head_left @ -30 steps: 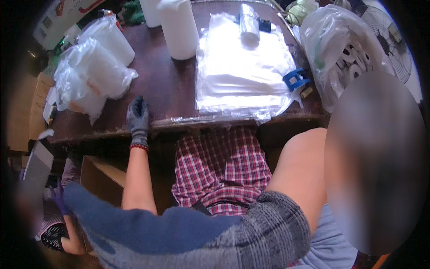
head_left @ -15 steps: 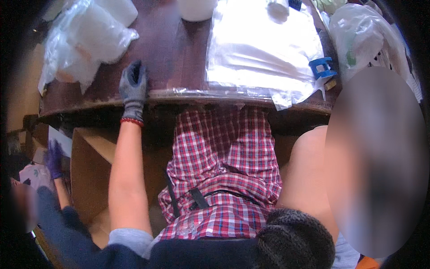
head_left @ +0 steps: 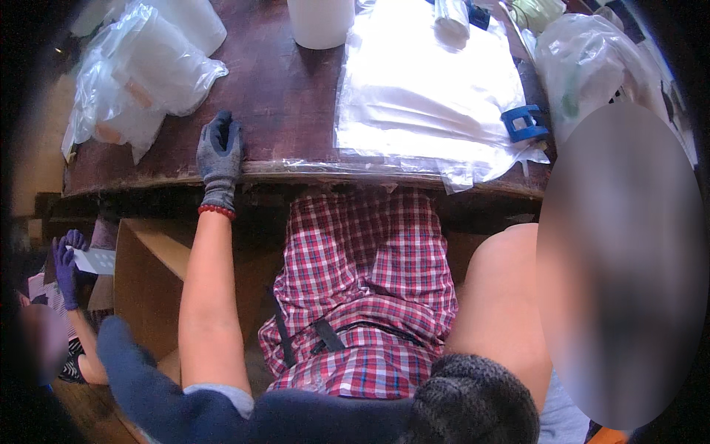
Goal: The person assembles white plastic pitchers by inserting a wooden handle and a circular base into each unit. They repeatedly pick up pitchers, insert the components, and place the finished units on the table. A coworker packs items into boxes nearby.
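My left hand (head_left: 220, 152), in a grey knit glove with a red bead bracelet at the wrist, lies flat on the near edge of the dark wooden table (head_left: 281, 89) and holds nothing. To its right a stack of clear plastic sheets (head_left: 429, 89) hangs slightly over the edge. A blue tape dispenser (head_left: 525, 123) sits on the stack's right side. My right arm (head_left: 497, 311) rises at the right and runs behind a blurred patch, so my right hand is hidden. My lap in red plaid cloth (head_left: 362, 296) is under the table.
A white cylinder container (head_left: 319, 22) stands at the back. Plastic bags of white containers (head_left: 148, 74) fill the table's left end, another full bag (head_left: 592, 66) the right. A cardboard box (head_left: 148, 281) sits below. Another person's purple-gloved hand (head_left: 66, 266) holds a white card at the left.
The view has tipped down and closer to the table edge. My left hand stays on that edge. The other person's purple-gloved hand has come into view at the left.
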Motion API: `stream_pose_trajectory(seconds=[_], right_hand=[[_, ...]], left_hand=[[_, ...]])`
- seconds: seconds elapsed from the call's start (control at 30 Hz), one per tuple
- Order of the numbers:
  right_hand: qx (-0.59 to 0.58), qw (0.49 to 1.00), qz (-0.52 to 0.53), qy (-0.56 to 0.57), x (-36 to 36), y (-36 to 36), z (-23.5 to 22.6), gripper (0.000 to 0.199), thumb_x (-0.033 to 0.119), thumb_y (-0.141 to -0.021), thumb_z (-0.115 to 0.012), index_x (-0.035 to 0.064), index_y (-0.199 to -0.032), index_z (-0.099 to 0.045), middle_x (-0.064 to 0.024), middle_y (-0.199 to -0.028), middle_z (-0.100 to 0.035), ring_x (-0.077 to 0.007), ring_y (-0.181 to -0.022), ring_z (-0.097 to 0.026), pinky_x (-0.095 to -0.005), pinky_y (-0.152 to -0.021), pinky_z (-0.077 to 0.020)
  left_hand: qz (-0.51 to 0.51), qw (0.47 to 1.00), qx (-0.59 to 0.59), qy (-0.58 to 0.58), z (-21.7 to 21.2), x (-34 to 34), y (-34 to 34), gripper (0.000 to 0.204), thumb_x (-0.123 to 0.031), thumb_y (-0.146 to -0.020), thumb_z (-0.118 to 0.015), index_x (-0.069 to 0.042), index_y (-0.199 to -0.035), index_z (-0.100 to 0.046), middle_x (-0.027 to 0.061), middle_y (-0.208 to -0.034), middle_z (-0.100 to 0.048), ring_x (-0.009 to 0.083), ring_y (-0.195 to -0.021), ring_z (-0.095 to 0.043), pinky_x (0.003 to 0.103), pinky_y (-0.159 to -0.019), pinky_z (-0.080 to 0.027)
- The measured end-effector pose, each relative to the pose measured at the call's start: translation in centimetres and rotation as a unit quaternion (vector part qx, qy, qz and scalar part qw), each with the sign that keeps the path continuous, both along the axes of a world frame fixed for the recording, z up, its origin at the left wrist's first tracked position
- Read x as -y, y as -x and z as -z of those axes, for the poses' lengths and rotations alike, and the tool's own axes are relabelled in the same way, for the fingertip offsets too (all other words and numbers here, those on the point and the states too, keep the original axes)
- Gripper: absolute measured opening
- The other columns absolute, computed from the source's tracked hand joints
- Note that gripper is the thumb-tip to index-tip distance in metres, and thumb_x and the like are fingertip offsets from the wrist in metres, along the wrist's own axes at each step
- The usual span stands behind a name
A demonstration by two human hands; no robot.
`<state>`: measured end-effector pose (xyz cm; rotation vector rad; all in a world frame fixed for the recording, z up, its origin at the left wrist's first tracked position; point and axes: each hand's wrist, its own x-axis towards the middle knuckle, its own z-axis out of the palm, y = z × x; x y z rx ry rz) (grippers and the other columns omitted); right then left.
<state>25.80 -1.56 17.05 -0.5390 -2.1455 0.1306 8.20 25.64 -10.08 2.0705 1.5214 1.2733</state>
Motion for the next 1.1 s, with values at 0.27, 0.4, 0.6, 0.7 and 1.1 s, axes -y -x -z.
stream_pose_trajectory(seconds=[0.27, 0.4, 0.6, 0.7, 1.1], right_hand=[[0.005, 1.0, -0.005, 0.0, -0.2, 0.5, 0.0, 0.029, 0.019, -0.078, -0.061, -0.0003, -0.099, -0.066, -0.0135, -0.097, -0.064, -0.0276, -0.096, -0.061, -0.0436, -0.095, -0.0464], [0.006, 1.0, -0.007, -0.001, -0.1, 0.8, 0.2, 0.029, 0.019, -0.077, -0.061, -0.0003, -0.099, -0.066, -0.0133, -0.097, -0.064, -0.0274, -0.095, -0.061, -0.0431, -0.095, -0.0464], [0.005, 1.0, -0.016, 0.015, -0.1, 0.8, 0.5, 0.03, 0.019, -0.077, -0.06, -0.0004, -0.099, -0.066, -0.0132, -0.097, -0.064, -0.027, -0.095, -0.061, -0.0423, -0.094, -0.0464], [0.006, 0.999, -0.021, 0.032, -0.2, 0.5, 1.1, 0.031, 0.02, -0.077, -0.06, -0.0005, -0.099, -0.066, -0.0131, -0.096, -0.064, -0.0269, -0.095, -0.061, -0.0419, -0.094, -0.0464], [-0.004, 0.995, -0.028, 0.099, -1.8, -0.9, 3.5, 0.032, 0.02, -0.076, -0.059, -0.0006, -0.1, -0.065, -0.0127, -0.096, -0.063, -0.0262, -0.094, -0.06, -0.0404, -0.093, -0.0463]], left_hand=[[-0.028, 0.998, -0.061, 0.002, -0.8, 0.7, -0.4, 0.031, -0.015, -0.092, -0.067, -0.003, -0.12, -0.064, 0.0102, -0.117, -0.066, 0.0201, -0.109, -0.063, 0.033, -0.099, -0.047], [-0.021, 0.999, -0.021, 0.027, -0.7, 0.6, -0.8, 0.031, -0.016, -0.092, -0.067, -0.003, -0.12, -0.063, 0.01, -0.116, -0.066, 0.0199, -0.108, -0.063, 0.033, -0.098, -0.048], [-0.001, 1.0, -0.001, 0.007, 0.4, 0.4, -0.1, 0.032, -0.013, -0.091, -0.068, -0.001, -0.12, -0.063, 0.0105, -0.118, -0.066, 0.0189, -0.107, -0.063, 0.032, -0.097, -0.048], [0.011, 0.999, 0.043, 0.031, 0.3, 0.6, 0.0, 0.032, -0.013, -0.091, -0.068, 0.0, -0.12, -0.063, 0.0107, -0.118, -0.066, 0.0181, -0.108, -0.063, 0.032, -0.097, -0.048], [0.039, 0.996, 0.059, 0.05, -0.4, 1.0, 0.2, 0.033, -0.016, -0.092, -0.068, -0.005, -0.123, -0.063, 0.0071, -0.116, -0.067, 0.0167, -0.1, -0.065, 0.03, -0.091, -0.052]])
